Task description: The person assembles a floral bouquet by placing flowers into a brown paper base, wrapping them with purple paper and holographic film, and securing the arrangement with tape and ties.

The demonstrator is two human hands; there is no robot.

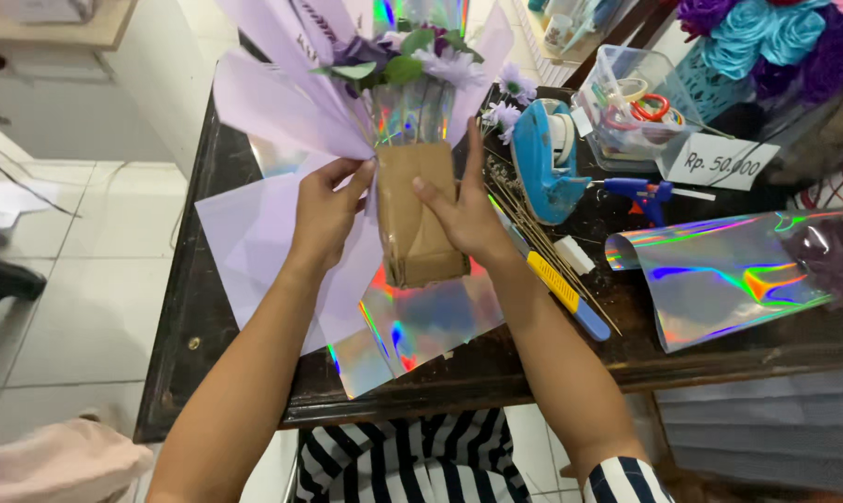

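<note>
**A:** Two hands on one bouquet (412, 140). Left hand (326, 212) pinches the edge of the lilac wrapping sheet (272, 107) where it meets the brown paper stem wrap (420, 219), thumb on top, fingers curled under. Right hand (468, 210) is pressed flat against the right side of that brown wrap, fingers extended upward, thumb across the front.

**B:** Where's the bouquet sitting?

**A:** Held above the middle of the dark wooden table (207, 307), flowers pointing to the far side. Purple blooms and green leaves on top, holographic film band (412, 112) just above the brown wrap.

**B:** Under it?

**A:** Loose lilac paper sheet (244, 242) on the left, holographic sheet (421, 321) near the front edge, overlapping. Can't tell if the base of the wrap touches them.

**B:** Right side?

**A:** Bundle of thin sticks (533, 224) and a yellow-and-blue utility knife (566, 293) just beside the right forearm. Blue tape dispenser (544, 158) further off, blue glue gun (645, 194) to its right, clear plastic box (626, 102) of tape rolls behind. Roll of holographic film (729, 275) at far right, well apart from the hands.

**B:** Near edge?

**A:** Black-and-white striped clothing (412, 466), striped cuff on the right arm.
</note>
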